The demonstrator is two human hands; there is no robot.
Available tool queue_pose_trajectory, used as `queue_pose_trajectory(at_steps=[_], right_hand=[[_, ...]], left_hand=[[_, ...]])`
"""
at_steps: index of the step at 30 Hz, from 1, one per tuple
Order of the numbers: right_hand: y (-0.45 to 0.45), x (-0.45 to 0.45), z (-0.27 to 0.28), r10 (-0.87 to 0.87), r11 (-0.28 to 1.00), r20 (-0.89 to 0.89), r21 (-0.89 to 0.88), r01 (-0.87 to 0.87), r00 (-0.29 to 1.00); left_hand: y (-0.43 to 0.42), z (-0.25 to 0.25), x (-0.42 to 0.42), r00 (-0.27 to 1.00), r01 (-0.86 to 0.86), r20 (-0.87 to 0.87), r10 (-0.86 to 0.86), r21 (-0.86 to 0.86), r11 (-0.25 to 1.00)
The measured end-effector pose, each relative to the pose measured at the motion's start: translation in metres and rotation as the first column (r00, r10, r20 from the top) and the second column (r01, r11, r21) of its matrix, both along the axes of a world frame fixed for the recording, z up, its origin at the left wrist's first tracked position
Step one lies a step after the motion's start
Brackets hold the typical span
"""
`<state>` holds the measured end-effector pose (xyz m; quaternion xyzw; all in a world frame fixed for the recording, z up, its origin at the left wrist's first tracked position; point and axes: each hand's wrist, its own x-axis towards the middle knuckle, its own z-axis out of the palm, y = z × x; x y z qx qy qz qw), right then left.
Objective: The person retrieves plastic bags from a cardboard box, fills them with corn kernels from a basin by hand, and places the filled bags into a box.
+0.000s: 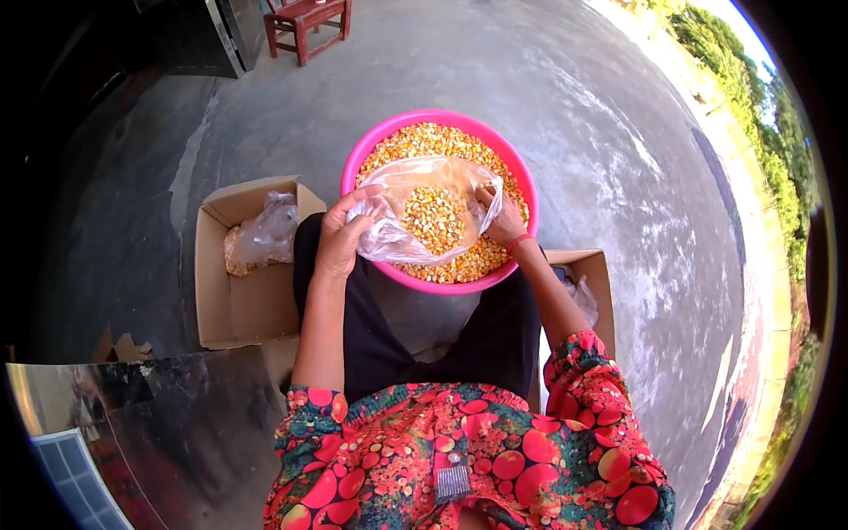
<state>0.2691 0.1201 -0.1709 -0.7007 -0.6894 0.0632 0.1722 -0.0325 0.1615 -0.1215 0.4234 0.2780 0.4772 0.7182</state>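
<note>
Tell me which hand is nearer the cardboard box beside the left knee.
Left. The left hand is just right of the box, at the clear bag's near edge; the right hand is farther right, across the bag.

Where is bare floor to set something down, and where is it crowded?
Bare floor lies right of the pink basin, and ahead, between basin and red seat. Crowded: the basin, with corn, plastic bag, left hand, right hand, and beside the legs, where cardboard boxes stand.

Basin: pink. Corn: yellow-orange. Shirt: red, green, patterned with round spots. Trousers: black. Stool: red.
</note>
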Motion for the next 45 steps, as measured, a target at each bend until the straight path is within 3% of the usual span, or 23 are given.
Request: queue_pose_trajectory(at_steps=[4, 10, 12, 13, 14, 15, 16, 18, 21, 25, 29, 31, 33, 36, 39, 41, 43, 44, 45], right_hand=[[-0.001, -0.003, 0.008, 0.074, 0.995, -0.114, 0.072, -0.066, 0.991], [0.006, -0.002, -0.001, -0.014, 0.995, -0.274, 0.09, 0.04, 0.962], [0.014, 0.003, 0.0, -0.152, 0.978, -0.506, 0.046, 0.202, 0.849], [0.021, 0.006, 0.002, -0.15, 0.979, -0.505, 0.047, 0.201, 0.85], [0.029, 0.009, 0.005, -0.2, 0.953, -0.831, -0.043, 0.299, 0.519], [0.036, 0.013, 0.007, -0.206, 0.924, -0.976, -0.169, 0.344, 0.074], [0.042, 0.019, 0.015, -0.206, 0.923, -0.976, -0.169, 0.345, 0.076], [0.048, 0.032, 0.039, -0.033, 0.985, -0.989, -0.056, 0.162, -0.143], [0.046, -0.008, 0.11, 0.044, 0.983, -0.976, 0.004, 0.183, -0.213], [0.039, -0.059, 0.139, 0.082, 0.996, -0.975, 0.072, 0.055, -0.206], [0.04, -0.107, 0.112, 0.02, 1.0, -0.994, 0.018, 0.015, -0.105], [0.038, -0.115, 0.098, 0.048, 0.987, -0.995, 0.034, -0.156, 0.083], [0.033, -0.12, 0.093, 0.112, 0.978, -0.94, 0.046, -0.203, 0.324], [0.026, -0.105, 0.108, 0.081, 0.982, -0.954, 0.026, -0.19, 0.288], [0.03, -0.068, 0.117, 0.165, 0.985, -0.933, 0.175, 0.002, 0.32], [0.037, -0.036, 0.109, 0.161, 0.955, -0.902, 0.245, 0.168, 0.4], [0.053, 0.005, 0.067, 0.133, 0.913, -0.735, 0.352, 0.206, 0.665], [0.044, 0.012, 0.059, -0.046, 0.952, -0.598, 0.216, 0.217, 0.8], [0.045, 0.028, 0.029, 0.006, 0.974, -0.602, 0.184, 0.132, 0.798]], left_hand=[[0.001, -0.001, 0.001, 1.0, -0.014, 0.017, 0.014, -0.004, 1.0], [0.0, -0.002, 0.003, 0.997, -0.077, -0.006, 0.078, 0.02, 0.997], [-0.001, -0.003, 0.004, 0.991, -0.122, -0.044, 0.124, 0.052, 0.991], [-0.003, -0.003, 0.004, 0.989, -0.141, -0.038, 0.144, 0.072, 0.987], [-0.003, -0.004, 0.004, 0.986, -0.16, -0.031, 0.163, 0.092, 0.983], [-0.003, -0.005, 0.005, 0.986, -0.161, -0.03, 0.164, 0.091, 0.983], [-0.003, -0.006, 0.005, 0.98, -0.193, -0.032, 0.198, 0.115, 0.975], [-0.004, -0.006, 0.006, 0.972, -0.225, -0.033, 0.231, 0.137, 0.965], [-0.004, -0.002, 0.007, 0.967, -0.24, -0.053, 0.251, 0.158, 0.958], [-0.004, -0.002, 0.007, 0.966, -0.241, -0.049, 0.253, 0.173, 0.955], [-0.004, -0.002, 0.006, 0.968, -0.233, -0.058, 0.246, 0.174, 0.957], [-0.003, -0.003, 0.006, 0.97, -0.226, -0.051, 0.237, 0.161, 0.961], [-0.002, -0.004, 0.005, 0.973, -0.218, -0.045, 0.227, 0.146, 0.965], [-0.003, -0.004, 0.005, 0.974, -0.214, -0.046, 0.222, 0.134, 0.967], [-0.002, -0.004, 0.005, 0.977, -0.204, -0.034, 0.211, 0.14, 0.969], [-0.001, -0.006, 0.004, 0.979, -0.195, -0.027, 0.201, 0.151, 0.969], [-0.002, -0.005, 0.004, 0.979, -0.195, -0.034, 0.201, 0.137, 0.971], [-0.002, -0.005, 0.004, 0.979, -0.195, -0.04, 0.201, 0.125, 0.973], [-0.001, -0.005, 0.005, 0.979, -0.194, -0.04, 0.201, 0.127, 0.973]])
